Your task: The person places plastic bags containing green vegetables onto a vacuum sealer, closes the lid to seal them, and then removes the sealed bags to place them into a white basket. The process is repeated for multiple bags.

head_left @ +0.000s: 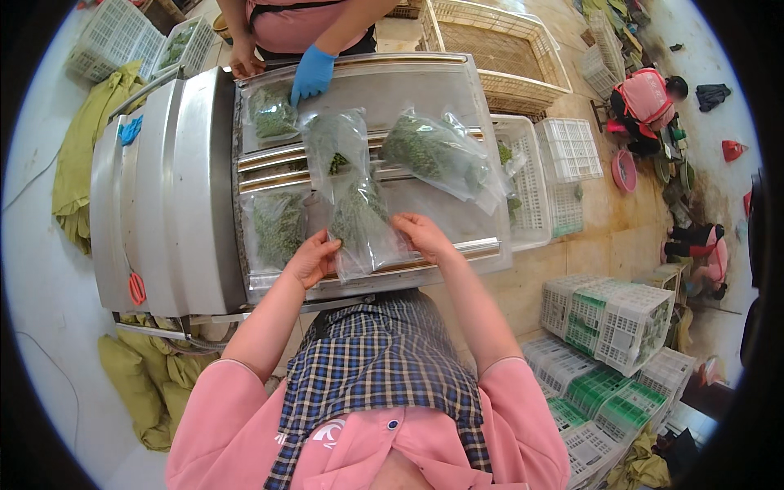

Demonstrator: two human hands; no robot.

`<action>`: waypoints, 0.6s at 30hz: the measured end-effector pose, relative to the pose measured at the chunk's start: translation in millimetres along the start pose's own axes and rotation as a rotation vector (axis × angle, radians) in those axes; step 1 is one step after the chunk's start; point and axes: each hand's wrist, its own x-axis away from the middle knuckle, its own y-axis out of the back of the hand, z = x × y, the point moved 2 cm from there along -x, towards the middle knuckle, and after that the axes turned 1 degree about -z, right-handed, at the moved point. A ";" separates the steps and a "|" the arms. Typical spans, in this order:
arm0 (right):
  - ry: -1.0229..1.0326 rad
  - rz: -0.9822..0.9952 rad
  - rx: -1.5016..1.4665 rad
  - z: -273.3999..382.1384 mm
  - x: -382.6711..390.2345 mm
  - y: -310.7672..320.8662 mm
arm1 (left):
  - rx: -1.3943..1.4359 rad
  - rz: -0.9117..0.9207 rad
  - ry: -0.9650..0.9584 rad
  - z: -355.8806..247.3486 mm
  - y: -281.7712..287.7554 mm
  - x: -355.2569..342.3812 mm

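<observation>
A clear plastic bag (359,214) filled with small green pieces, perhaps berries, lies on the metal machine bed in front of me. My left hand (314,258) pinches its left edge near the close end. On the opposite edge, my right hand (420,237) grips the plastic between thumb and fingers. To the left rests another filled bag (279,227), close to my left hand. A third bag (333,135) lies just beyond mine, partly overlapping it. At the right is a larger bunched bag (429,151). Across the bed, a co-worker's blue-gloved hand (314,73) touches a bag (272,111).
Left of the bed stands the machine's steel cover (192,188), with red-handled scissors (137,288) on it. Metal sealing bars (457,249) cross the bed. White crates (523,175) stand to the right, and stacked crates (608,318) at lower right. Other people crouch farther right.
</observation>
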 end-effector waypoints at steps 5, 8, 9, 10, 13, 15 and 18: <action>-0.033 0.031 0.098 20.5 10.1 3.3 | 0.061 0.075 0.054 6.1 9.2 7.5; 0.012 0.140 0.085 39.0 18.2 16.5 | -0.115 0.143 0.050 -11.1 10.3 10.2; 0.029 0.192 0.118 45.4 21.6 21.5 | -0.185 0.101 0.035 -22.1 4.8 14.0; 0.045 0.244 0.150 50.1 24.0 22.6 | -0.263 0.086 0.014 -28.0 3.2 11.7; 0.216 0.046 0.315 46.8 14.4 26.1 | -0.618 0.047 -0.073 -41.3 8.8 -7.9; 0.362 -0.153 0.578 35.8 6.0 25.1 | -0.952 -0.007 -0.292 -33.4 18.5 -33.5; 0.501 -0.315 0.763 9.2 -5.4 23.6 | -1.100 -0.173 -0.463 -12.5 13.2 -50.8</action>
